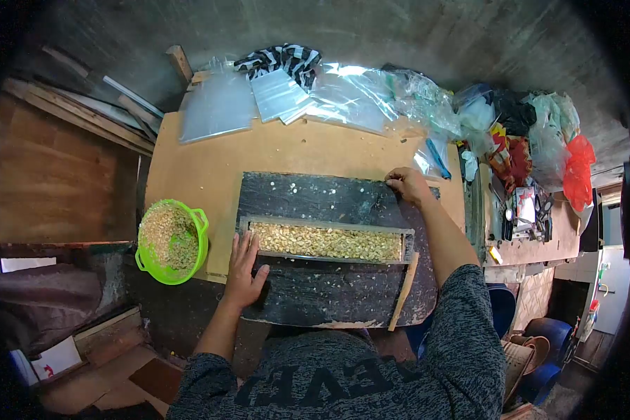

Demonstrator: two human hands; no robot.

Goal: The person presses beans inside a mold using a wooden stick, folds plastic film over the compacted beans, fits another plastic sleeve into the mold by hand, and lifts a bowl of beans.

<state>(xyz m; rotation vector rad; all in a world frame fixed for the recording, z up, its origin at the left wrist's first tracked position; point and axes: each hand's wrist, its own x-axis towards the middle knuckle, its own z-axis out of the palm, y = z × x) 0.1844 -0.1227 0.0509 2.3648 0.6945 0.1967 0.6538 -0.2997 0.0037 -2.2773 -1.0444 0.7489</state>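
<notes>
A long narrow frame (pixel 327 225) lies on a dark board (pixel 308 290), filled with pale, flat pieces that look like chopped nuts (pixel 329 241). Over the frame's left end rests my left hand (pixel 242 273), fingers stretched out and touching it. My right hand (pixel 409 186) is at the board's far right edge with fingers bent together; whatever is between them is hidden. A thin wooden stick (pixel 403 294) lies near the frame's right end. To the left, a green plastic basket (pixel 201 238) holds more of the pale pieces.
Clear plastic sheets (pixel 217 108) and a striped black-and-white bag (pixel 287 59) lie along the back of the tan table (pixel 301 150). A blue-handled tool (pixel 438 158) is at its right. Bags, including a red one (pixel 579 171), crowd the back right. Wooden boards lean at left.
</notes>
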